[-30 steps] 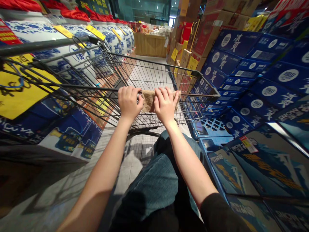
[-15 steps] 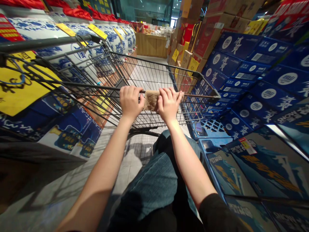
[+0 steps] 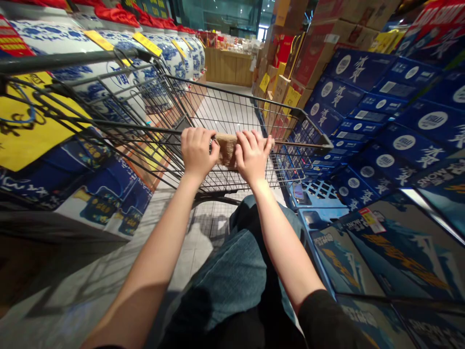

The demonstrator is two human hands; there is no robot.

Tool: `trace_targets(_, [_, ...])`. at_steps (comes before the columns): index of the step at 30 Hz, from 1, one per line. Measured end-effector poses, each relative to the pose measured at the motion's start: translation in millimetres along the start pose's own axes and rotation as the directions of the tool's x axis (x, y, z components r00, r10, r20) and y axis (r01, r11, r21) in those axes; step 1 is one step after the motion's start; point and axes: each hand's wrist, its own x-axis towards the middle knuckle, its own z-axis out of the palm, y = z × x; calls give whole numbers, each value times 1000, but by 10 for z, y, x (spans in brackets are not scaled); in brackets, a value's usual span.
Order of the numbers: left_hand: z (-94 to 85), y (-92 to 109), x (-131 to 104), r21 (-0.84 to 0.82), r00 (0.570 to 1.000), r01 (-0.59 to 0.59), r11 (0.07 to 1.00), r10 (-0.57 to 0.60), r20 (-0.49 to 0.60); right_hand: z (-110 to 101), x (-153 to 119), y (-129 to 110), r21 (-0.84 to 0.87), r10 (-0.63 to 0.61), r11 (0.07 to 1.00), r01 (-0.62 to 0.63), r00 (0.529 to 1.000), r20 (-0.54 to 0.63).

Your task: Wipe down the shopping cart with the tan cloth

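From the head view, we have both hands at the near rail point(image 3: 305, 145) of the cart point(image 3: 154, 57), the brown cloth point(image 3: 225, 150) wrapped over that rail between them. Our left hand point(image 3: 196, 151) is curled closed around the rail at the cloth's left end; a small dark thing under its thumb is too hidden to name. Our right hand point(image 3: 251, 157) is closed in a narrow grip over the cloth's right part.

The cloth could twist or slide along the rail if our two hands pulled unevenly. The cart could roll if we leaned on it, and might knock the jars point(image 3: 176, 57) on the left or the blue boxes point(image 3: 366, 68) on the right, since both stand near. Our knee point(image 3: 247, 213), close beneath, could bump the basket.
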Motion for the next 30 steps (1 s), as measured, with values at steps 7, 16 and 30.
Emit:
trace_targets(7, [-31, 12, -2, -17, 999, 2, 1000, -2, 38, 23, 95, 265, 10, 209, 978, -210, 961, -179])
trace_targets(16, [-27, 23, 4, -55, 998, 36, 998, -33, 47, -14, 43, 31, -15, 32, 999, -32, 999, 7])
trace_targets(30, [-41, 44, 17, -72, 997, 58, 996, -55, 46, -2, 63, 55, -14, 71, 997, -71, 997, -12])
